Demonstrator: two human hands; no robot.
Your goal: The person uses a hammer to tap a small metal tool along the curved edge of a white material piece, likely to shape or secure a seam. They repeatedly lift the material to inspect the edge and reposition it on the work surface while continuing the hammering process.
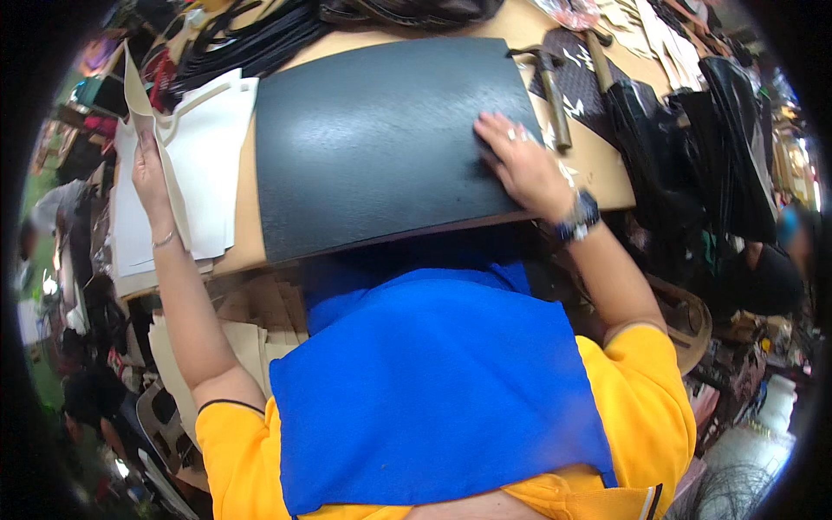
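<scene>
At the left of the table, my left hand (151,178) grips a cream sheet (178,186) that stands on edge and bends over at the top. I cannot tell whether it is leather or card. Under and beside it lies a stack of white and cream sheets (212,156). A large black board (373,139) with a smooth, slightly shiny face covers the table's middle. My right hand (526,169) rests on the board's right part with its fingers stretched out, holding nothing. A ring and a dark wristwatch (578,217) show on that arm.
Right of the board lie a hammer (552,100) and a dark patterned piece (582,74). Black pieces (663,147) hang over the table's right edge. Black strips (251,43) lie at the back left. A blue cloth (433,381) covers my lap; pale sheets (247,342) sit below the table.
</scene>
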